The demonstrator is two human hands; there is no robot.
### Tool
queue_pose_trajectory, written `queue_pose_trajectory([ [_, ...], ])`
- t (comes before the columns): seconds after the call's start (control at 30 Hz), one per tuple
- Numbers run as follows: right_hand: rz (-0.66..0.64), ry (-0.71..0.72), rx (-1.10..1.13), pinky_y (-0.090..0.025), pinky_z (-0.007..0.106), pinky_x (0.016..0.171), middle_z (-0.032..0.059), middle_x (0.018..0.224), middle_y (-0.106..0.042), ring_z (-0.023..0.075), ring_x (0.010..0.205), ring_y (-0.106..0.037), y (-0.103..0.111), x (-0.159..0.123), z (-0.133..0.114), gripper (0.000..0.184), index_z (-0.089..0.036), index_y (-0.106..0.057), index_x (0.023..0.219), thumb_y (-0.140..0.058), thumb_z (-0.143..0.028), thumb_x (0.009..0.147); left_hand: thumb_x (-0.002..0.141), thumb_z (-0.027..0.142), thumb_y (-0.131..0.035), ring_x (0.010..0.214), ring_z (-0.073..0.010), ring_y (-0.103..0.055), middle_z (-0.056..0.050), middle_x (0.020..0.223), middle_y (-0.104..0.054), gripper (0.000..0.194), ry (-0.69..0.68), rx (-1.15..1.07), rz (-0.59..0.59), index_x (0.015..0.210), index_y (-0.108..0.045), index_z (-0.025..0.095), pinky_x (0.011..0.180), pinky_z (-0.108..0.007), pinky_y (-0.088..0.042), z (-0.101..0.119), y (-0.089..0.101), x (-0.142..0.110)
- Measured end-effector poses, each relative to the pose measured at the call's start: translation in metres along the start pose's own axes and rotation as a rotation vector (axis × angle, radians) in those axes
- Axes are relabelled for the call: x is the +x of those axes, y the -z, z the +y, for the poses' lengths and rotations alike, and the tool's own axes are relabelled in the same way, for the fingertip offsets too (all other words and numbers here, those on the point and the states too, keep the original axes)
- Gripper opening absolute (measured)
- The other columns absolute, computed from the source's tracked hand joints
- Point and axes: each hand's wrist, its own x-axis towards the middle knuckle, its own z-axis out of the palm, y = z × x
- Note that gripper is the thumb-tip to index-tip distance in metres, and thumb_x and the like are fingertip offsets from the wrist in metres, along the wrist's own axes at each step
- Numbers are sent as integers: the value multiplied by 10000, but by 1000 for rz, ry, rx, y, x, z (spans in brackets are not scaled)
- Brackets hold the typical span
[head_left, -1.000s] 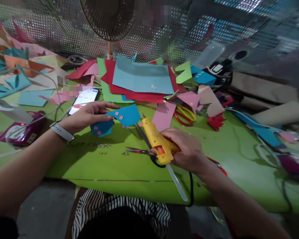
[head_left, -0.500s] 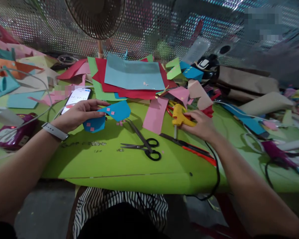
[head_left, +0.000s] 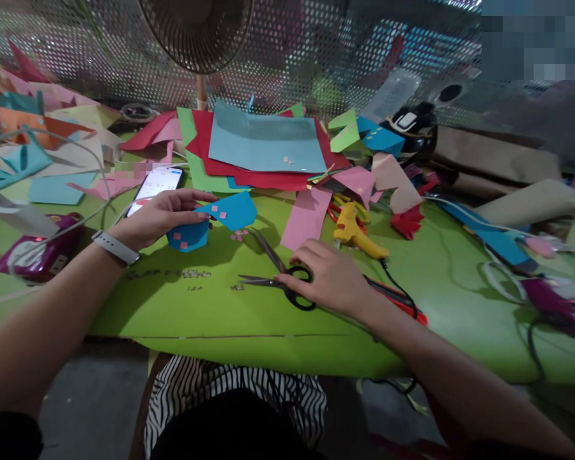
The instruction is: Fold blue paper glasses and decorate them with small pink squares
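Note:
A bent blue paper piece (head_left: 234,211) dotted with small pink squares is pinched in my left hand (head_left: 165,214), between thumb and fingers. My right hand (head_left: 328,275) is over the black-handled scissors (head_left: 300,299); its thumb is by the pivot and its curved fingers stay apart from the thumb. The scissors lie on the green table with their blades spread. Beyond my right hand, the yellow glue gun (head_left: 357,231) rests on the table with no hand on it. Tiny pink squares (head_left: 239,235) lie just below the blue paper.
A phone (head_left: 156,185) showing a timer lies behind my left hand. Coloured paper sheets (head_left: 268,144) are stacked at the back, before a fan (head_left: 196,32). A red-and-black cutter (head_left: 402,303) is partly under my right forearm. A purple box (head_left: 41,252) with cables sits left.
My right hand carried the glue gun to the right and let it go on the table. Then it came back left to the scissors. My left hand kept the blue paper in place.

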Motion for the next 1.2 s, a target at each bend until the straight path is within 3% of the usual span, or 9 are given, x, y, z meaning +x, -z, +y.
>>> queue_pose_trajectory([
  [0.17,-57,-25,-8,-493,379,733,89,868,-661,247,829,-634,-2,5,3,188,-203,-621,793,-561,-323,926,795,221,-763,622,-86,-643,-71,931,-754,416,-19,-12,-24,1202,-690,171,531,-166,-494,-1,2,0],
  [0.3,-16,-215,195,-499,340,647,65,823,-699,213,733,-665,14,4,11,227,-209,-634,841,-581,-409,935,811,221,-750,598,-86,-630,-76,912,-753,419,-31,8,-26,1221,-681,164,500,-171,-464,-1,3,0],
  [0.43,137,-361,466,-542,321,623,39,797,-723,194,686,-697,29,8,14,278,-208,-664,919,-681,-480,868,810,212,-749,652,-101,-650,-68,893,-750,408,-50,3,-22,1209,-687,156,559,-179,-502,0,4,-1],
  [0.57,316,-328,536,-553,301,610,24,789,-720,171,661,-688,42,16,5,215,-217,-687,910,-744,-407,826,803,217,-762,644,-102,-649,-55,855,-746,411,-63,-16,-15,1202,-690,150,594,-201,-524,-1,5,-1],
  [0.7,402,-217,438,-525,291,605,7,745,-690,150,633,-642,49,23,-10,87,-227,-678,848,-705,-310,851,813,212,-755,575,-74,-612,-48,856,-743,402,-62,-23,-14,1203,-681,150,518,-177,-475,-2,6,0],
  [0.87,245,-85,334,-512,308,637,26,810,-700,165,677,-631,48,32,-25,143,-229,-699,977,-619,-302,883,813,208,-744,634,-95,-650,-59,875,-747,399,-62,-20,-18,1203,-682,150,581,-194,-512,-3,6,1],
  [0.97,103,-73,378,-512,316,650,37,838,-723,189,745,-658,45,39,-29,144,-226,-703,923,-591,-310,885,816,212,-738,670,-110,-668,-52,834,-740,404,-60,-10,-8,1211,-682,147,627,-207,-534,-3,6,1],
  [1.2,29,-245,435,-511,323,590,31,712,-718,184,624,-656,33,39,-20,262,-220,-691,721,-582,-377,900,795,222,-759,679,-117,-670,-57,849,-743,422,-68,-28,-21,1206,-692,156,627,-207,-540,-3,4,0],
])
